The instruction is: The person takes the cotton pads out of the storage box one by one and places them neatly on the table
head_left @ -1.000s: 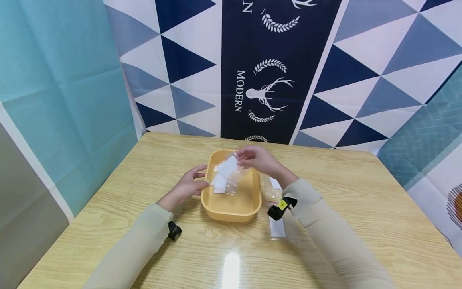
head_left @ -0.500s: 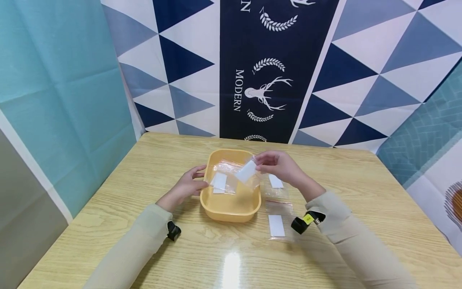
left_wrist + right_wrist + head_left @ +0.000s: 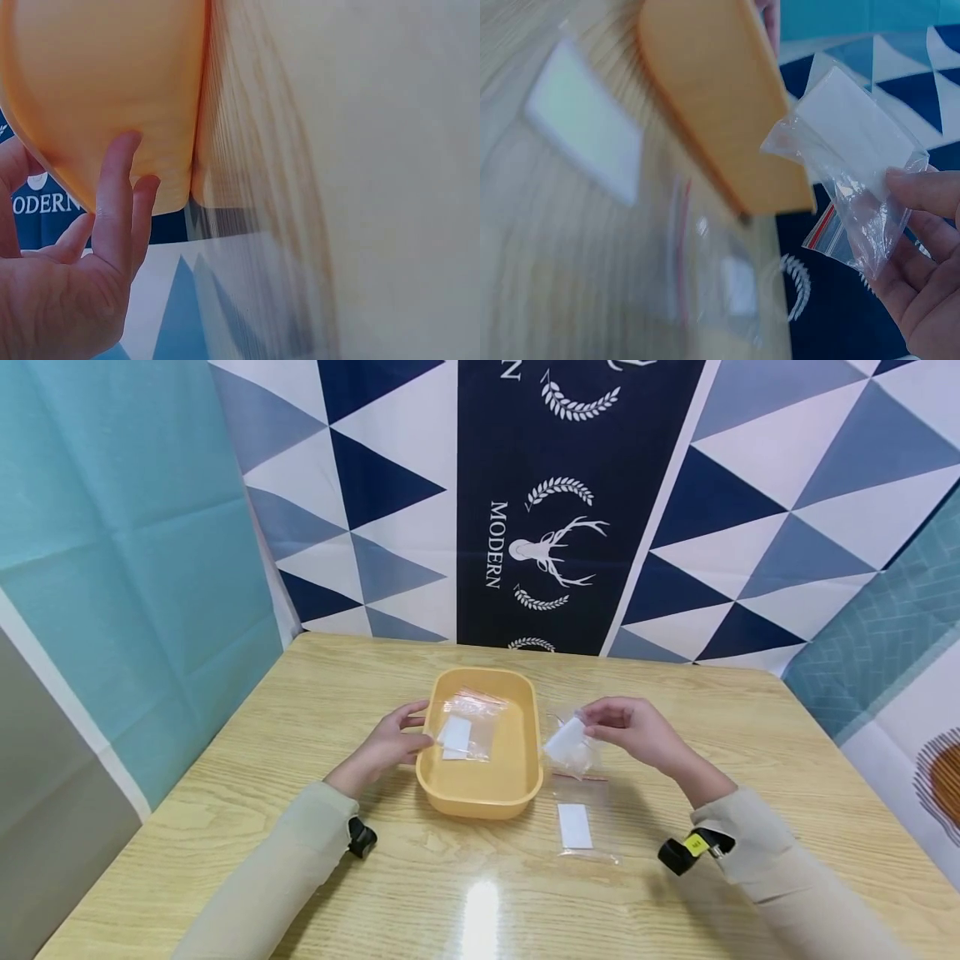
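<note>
L hand: gripping tub, thumb over its L rim, fingers vs. outer wall.
R hand: pinching held bag, thumb on one face, fingers on the other.
Held bag: clear plastic w/ white insert, at R fingertips, tilted, raised off table, just R of tub.
Bags in tub: clear w/ white inserts, L side, nr. L hand; overlapping, exact no. unclear.
Near bag: flat on table R of tub, closer to the person than R hand; white insert, red strip.
Far bag: also on table, partly hid by held bag in head view.
Backdrop: blue/wht. triangles, dk. "MODERN" panel.
</note>
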Demonstrator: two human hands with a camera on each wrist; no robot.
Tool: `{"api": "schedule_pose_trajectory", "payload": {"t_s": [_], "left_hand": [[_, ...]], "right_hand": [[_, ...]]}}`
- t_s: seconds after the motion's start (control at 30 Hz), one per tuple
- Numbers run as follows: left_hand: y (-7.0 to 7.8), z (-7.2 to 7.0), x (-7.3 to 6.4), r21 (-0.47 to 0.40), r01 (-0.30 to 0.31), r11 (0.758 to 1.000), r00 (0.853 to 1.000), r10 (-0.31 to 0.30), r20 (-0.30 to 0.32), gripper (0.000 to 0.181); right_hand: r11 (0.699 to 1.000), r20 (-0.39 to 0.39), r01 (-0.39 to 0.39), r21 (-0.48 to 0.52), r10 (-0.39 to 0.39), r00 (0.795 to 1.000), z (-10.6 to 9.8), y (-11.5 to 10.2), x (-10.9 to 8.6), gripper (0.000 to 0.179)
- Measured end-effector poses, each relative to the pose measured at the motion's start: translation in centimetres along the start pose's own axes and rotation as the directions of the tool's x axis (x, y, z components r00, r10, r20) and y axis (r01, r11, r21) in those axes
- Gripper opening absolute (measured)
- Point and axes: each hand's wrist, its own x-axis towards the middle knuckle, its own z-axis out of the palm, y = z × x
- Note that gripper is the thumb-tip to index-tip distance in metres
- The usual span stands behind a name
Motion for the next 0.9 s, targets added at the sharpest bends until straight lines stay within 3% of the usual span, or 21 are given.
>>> {"api": "schedule_pose_trajectory", "payload": {"t_s": [0.27,0.4,0.7,0.9], "left_hand": [[0.1,0.0,0.0,-0.001,0.002,1.0,1.0,-0.002,0.001,0.068],[0.0,0.0,0.1,0.0,0.001,1.0,1.0,-0.001,-0.001,0.067],[-0.2,0.0,0.2,0.015,0.0,1.0,1.0,0.0,-0.002,0.067],[-0.3,0.0,0.2,0.015,0.002,1.0,1.0,-0.002,-0.005,0.067]], "right_hand": [[0.999,-0.017,-0.019,-0.041,0.019,1.0,-1.5,2.5,-2.2,0.027],[0.997,-0.017,0.009,-0.08,-0.01,1.0,-2.0,3.6,-2.9,0.024],[0.963,-0.004,0.069,-0.26,-0.073,0.997,-3.4,5.3,-3.4,0.022],[0.943,0.005,0.106,-0.316,-0.11,0.994,-4.3,6.4,-2.9,0.023]]}}
